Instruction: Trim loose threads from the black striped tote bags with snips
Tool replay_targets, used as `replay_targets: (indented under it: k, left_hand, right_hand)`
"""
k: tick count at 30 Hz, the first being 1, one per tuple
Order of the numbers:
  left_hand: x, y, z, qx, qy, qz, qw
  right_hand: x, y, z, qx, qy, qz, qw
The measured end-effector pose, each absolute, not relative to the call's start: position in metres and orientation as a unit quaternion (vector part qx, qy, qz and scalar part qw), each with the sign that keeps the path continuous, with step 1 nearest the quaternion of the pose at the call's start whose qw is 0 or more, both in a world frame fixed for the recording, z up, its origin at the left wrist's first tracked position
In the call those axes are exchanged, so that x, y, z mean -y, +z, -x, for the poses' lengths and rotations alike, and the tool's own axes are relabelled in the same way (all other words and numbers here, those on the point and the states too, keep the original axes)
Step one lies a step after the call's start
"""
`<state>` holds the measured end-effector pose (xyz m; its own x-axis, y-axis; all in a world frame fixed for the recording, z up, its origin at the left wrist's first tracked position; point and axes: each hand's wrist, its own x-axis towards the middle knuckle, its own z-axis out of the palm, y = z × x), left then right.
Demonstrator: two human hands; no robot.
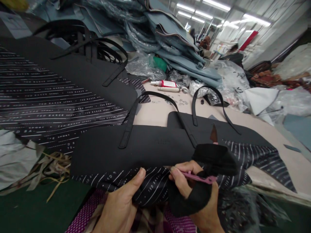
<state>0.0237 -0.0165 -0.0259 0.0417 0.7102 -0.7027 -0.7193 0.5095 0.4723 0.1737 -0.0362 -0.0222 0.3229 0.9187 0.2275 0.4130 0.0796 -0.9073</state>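
The black bag (pixel 145 145) lies flat on the beige table (pixel 157 113), both handles attached, striped lining (pixel 150 187) turned out at its near edge; trimming looks mid-way; the left hand (pixel 121 204) pinches that lining, thumb pressed down; the right hand (pixel 191 191), partly gloved, is closed around one pink snipper (pixel 199 177). Beyond the bag: one glue bottle (pixel 165 83).

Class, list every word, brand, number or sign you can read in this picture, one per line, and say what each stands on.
"TED BAKER": white print, repeated between stripes, on the black lining fabric under the left hand and right hand.
"TED BAKER" with a further word too blurred to read: on the striped fabric stack at left.
Red label on the small bottle: too small to read.
Embossed mark on the black bag panel: too faint to read.
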Motion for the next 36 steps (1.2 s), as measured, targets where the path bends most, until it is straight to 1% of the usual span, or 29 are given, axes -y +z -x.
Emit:
replay_targets:
  k: [11,17,23,26,31,36]
  left_hand:
    - [0.017,-0.02,-0.023,-0.483,0.493,-0.003,0.723]
    - [0.019,-0.027,-0.022,-0.463,0.498,-0.021,0.733]
    - [0.018,-0.031,-0.017,-0.451,0.487,-0.029,0.747]
    - [0.017,-0.029,-0.016,-0.454,0.469,-0.015,0.757]
    - [0.017,-0.027,-0.017,-0.45,0.488,-0.021,0.747]
    - [0.018,-0.033,-0.017,-0.436,0.477,-0.017,0.763]
  right_hand:
    - [0.037,-0.028,-0.175,0.558,0.243,0.61,0.507]
    - [0.035,-0.024,-0.173,0.561,0.247,0.608,0.505]
    - [0.036,-0.022,-0.181,0.484,0.287,0.604,0.564]
    - [0.036,-0.02,-0.182,0.495,0.274,0.616,0.548]
    - [0.035,-0.018,-0.177,0.523,0.242,0.618,0.535]
    - [0.037,-0.023,-0.176,0.521,0.227,0.631,0.528]
